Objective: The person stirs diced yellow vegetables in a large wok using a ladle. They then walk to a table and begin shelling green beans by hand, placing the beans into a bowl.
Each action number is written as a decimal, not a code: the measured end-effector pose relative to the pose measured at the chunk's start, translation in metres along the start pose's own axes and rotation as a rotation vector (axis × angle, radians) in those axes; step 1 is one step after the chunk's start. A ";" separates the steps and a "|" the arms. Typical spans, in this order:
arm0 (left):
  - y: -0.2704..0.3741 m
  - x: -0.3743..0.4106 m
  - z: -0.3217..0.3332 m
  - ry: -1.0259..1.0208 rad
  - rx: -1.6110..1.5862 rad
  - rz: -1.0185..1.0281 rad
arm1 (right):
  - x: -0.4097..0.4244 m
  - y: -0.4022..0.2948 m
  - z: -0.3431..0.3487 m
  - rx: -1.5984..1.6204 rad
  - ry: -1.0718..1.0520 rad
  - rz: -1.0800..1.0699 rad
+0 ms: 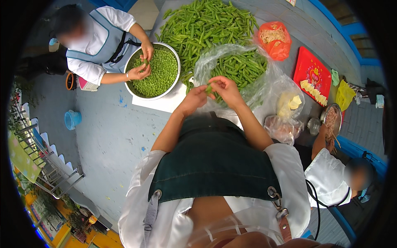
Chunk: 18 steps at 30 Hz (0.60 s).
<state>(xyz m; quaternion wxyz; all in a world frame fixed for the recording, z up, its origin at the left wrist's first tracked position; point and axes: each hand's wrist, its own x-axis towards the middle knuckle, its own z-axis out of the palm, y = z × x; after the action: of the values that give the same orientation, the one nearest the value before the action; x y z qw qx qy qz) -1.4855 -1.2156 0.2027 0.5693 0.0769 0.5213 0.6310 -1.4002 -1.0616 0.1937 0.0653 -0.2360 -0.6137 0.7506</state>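
A green pea pod (209,89) is pinched between the fingers of my left hand (195,99) and my right hand (227,90). Both hands are raised over the near side of a clear plastic bag (203,63), which holds many pea pods (243,66). Behind the bag, a large heap of pea pods (204,26) covers the metal table. To my left stands a round steel bowl (179,76) filled with shelled green peas (162,71). The inside of the held pod cannot be made out.
Across the bowl, a co-worker's hands (142,66) hold a pod. On the right are a red plastic bag of sprouts (280,46), a red tray (302,60) bearing dumplings (313,92), and another person's hand (324,131) at a minced-filling bowl (340,119). A blue bucket (73,120) stands leftward.
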 end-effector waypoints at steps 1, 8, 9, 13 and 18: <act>-0.001 0.002 0.001 0.046 0.148 0.047 | -0.005 -0.004 0.005 0.002 0.037 0.006; -0.014 0.017 0.004 0.256 0.544 0.161 | -0.004 0.004 0.001 0.032 0.222 -0.047; -0.017 0.019 -0.003 0.277 0.546 0.145 | -0.005 0.000 -0.001 -0.064 0.172 -0.033; -0.007 0.012 0.012 0.295 0.051 0.201 | -0.027 -0.008 0.009 -0.539 0.031 -0.248; -0.009 0.009 0.006 0.243 0.273 0.200 | -0.033 0.012 0.010 -0.707 0.030 -0.444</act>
<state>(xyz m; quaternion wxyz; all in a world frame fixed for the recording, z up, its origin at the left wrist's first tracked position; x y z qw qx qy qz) -1.4792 -1.2071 0.1944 0.4210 0.1284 0.6566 0.6126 -1.3734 -1.0856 0.1929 0.1496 -0.1168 -0.8684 0.4581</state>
